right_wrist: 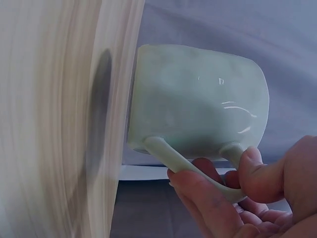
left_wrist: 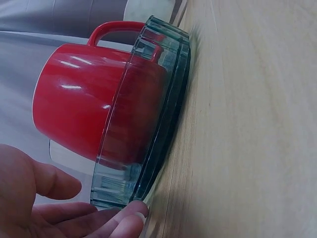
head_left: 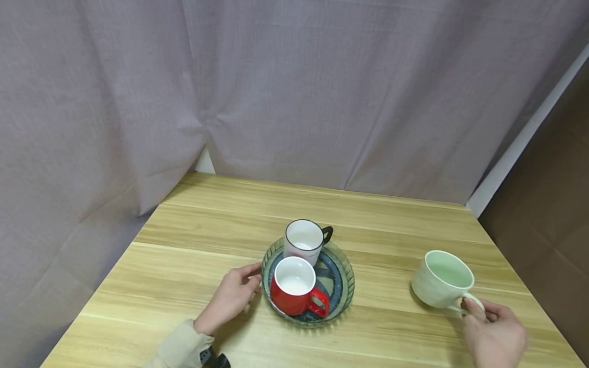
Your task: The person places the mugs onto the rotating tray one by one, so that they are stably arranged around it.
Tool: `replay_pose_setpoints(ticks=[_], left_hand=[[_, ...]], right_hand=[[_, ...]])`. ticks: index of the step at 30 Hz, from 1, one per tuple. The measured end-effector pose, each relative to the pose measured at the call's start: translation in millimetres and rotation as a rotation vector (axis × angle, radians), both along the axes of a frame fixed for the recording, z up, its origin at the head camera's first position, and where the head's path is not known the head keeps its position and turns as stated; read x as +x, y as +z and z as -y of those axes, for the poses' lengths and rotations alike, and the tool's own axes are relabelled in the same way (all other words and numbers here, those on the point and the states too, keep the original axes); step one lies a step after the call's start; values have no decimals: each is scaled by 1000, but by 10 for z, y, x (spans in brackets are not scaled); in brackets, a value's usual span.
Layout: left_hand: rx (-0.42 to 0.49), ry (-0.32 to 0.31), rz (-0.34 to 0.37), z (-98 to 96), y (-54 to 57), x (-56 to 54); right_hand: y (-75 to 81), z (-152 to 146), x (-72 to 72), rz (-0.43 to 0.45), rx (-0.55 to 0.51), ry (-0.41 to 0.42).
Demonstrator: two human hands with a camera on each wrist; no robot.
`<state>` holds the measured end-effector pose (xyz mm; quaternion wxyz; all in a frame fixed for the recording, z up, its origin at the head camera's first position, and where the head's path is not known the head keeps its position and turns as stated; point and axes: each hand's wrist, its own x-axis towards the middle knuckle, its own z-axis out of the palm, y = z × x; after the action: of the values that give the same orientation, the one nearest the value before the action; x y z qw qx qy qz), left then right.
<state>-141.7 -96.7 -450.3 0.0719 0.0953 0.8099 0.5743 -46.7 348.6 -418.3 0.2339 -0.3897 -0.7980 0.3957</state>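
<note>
My right hand (head_left: 497, 329) grips a pale green mug (head_left: 439, 286) by its handle (right_wrist: 188, 171). In the right wrist view the mug's shadow lies apart from its base, so it hangs just above the table. At the left, my left hand (head_left: 234, 291) touches the side of a ribbed clear glass dish (head_left: 347, 278), its fingertips (left_wrist: 133, 207) low against the wall and the thumb apart. Inside the dish are a red mug (head_left: 290, 301) with a white interior, in front, and a white mug (head_left: 301, 250) with a black rim and handle, behind.
The dish stands on a wood-grain table (head_left: 193, 245). A grey curtain (head_left: 294, 102) hangs along the back and left side. A dark brown panel (head_left: 543, 204) borders the table on the right, past the green mug.
</note>
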Motion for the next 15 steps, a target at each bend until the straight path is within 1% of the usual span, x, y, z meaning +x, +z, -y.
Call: replay_pose_setpoints(ticks=[5,9,12,15], left_hand=[[0,-8,4,24,-2,-17],[-12,-14,-14,35,14,-21],[-7,-21,-23,40,32,-18],[10,-28,-16,47,43,-20]], right_hand=[[12,81,26,-14,-13,0],[32,155,55,-35,-32,8],[48,212,77,-55,-39,13],[69,271,91,-81,-58,20]])
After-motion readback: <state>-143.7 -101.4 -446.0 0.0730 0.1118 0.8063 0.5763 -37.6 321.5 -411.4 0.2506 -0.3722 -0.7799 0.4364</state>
